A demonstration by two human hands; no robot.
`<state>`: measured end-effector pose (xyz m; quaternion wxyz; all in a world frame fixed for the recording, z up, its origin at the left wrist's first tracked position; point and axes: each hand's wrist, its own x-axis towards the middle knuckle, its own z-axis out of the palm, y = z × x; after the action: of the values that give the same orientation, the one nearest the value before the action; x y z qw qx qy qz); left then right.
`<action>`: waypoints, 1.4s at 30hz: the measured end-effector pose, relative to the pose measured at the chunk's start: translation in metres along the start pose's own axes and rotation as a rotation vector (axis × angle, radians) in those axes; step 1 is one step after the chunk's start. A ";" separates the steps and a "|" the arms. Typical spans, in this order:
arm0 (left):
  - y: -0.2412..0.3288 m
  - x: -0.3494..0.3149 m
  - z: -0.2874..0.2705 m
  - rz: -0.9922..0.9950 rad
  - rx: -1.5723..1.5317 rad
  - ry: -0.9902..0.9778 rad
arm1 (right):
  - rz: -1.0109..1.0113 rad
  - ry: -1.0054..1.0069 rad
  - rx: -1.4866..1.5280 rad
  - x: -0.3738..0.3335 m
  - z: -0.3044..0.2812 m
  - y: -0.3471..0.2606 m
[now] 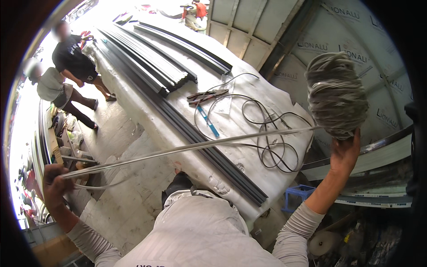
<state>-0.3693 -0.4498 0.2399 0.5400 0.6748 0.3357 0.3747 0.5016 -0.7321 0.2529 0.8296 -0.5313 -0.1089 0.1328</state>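
Note:
High on the right, my right hand [344,153] holds a large wound bundle of grey sealing strip or cord [336,91] from below, with my fingers closed at its bottom end. From the bundle a length of strip [195,146] runs taut across in front of me to the left. There my left hand [55,183], slightly blurred, is closed around it. A slack loop of the same strip [104,187] hangs beside that hand. The taut length passes above the padded table, over a thin dark cord [267,149] lying there in loose coils.
A white-padded table [240,120] carries long dark metal profiles [178,127], pliers [207,95] and a flat blue tool [207,121]. Two people [73,58] stand at its far left. A blue plastic stool [297,196] stands by its right end. Long profiles lean at the left.

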 end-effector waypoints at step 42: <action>-0.173 0.497 0.034 -0.312 0.249 -1.007 | 0.693 -0.710 -1.006 -0.186 0.326 0.265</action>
<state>-0.1026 -0.0065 0.1371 0.5992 0.7720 0.1732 -0.1224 0.1940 -0.4108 0.1384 0.3078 -0.7789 -0.2457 0.4880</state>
